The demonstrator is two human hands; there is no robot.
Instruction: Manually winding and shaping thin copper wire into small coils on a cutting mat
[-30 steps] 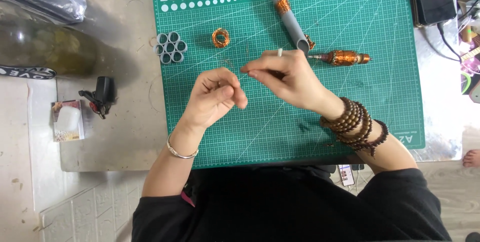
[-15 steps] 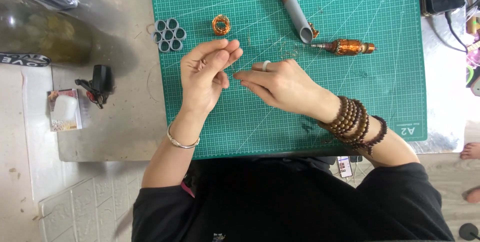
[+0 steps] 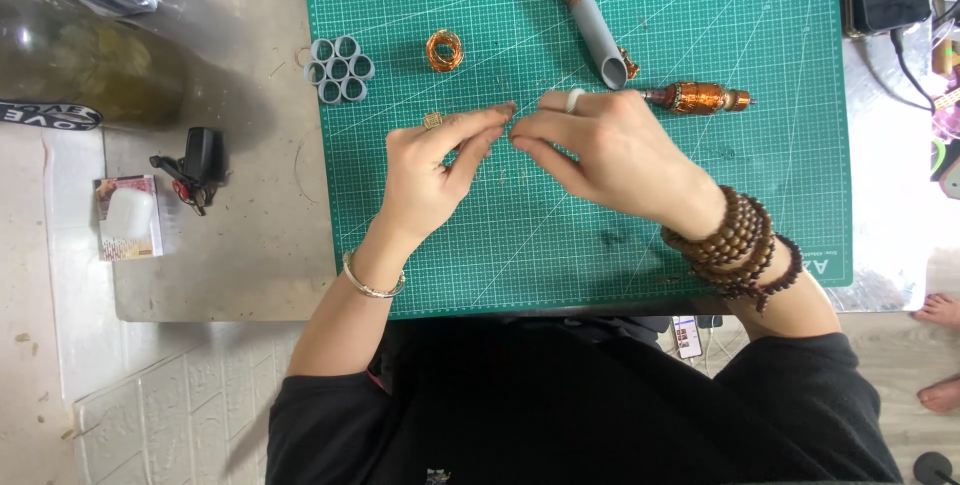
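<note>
Copper is the story here: something very fine, likely a strand of wire, seems to be pinched between the two sets of fingertips at the middle of the green cutting mat (image 3: 700,215), but it is too thin to make out for certain. The left hand (image 3: 435,180) has its thumb and forefinger pressed together, tips pointing right, and a small gold-coloured piece (image 3: 432,122) sits at its knuckle. The right hand (image 3: 610,150) mirrors it, fingers closed to a pinch, tips pointing left, a pale ring on one finger. The two pinches almost touch, just above the mat's surface.

The risk, as I judge it: a strand this fine can slip out of either pinch, kink, or snap if the hands pull apart too sharply. If it drops, it would be hard to find against the busy grid lines.

Moving outward: just beyond the right hand lies a copper-wound spindle (image 3: 700,98), and next to it a grey tube (image 3: 595,20) with copper wrapped near its far end. A careless sweep of the right wrist, with its dark bead bracelets (image 3: 735,245), could knock either one rolling. Up and left of the left hand sit a small copper coil (image 3: 445,50) and a cluster of grey rings (image 3: 340,70) at the mat's edge, well apart from the fingers. The grey table (image 3: 230,245) carries it all.
</note>
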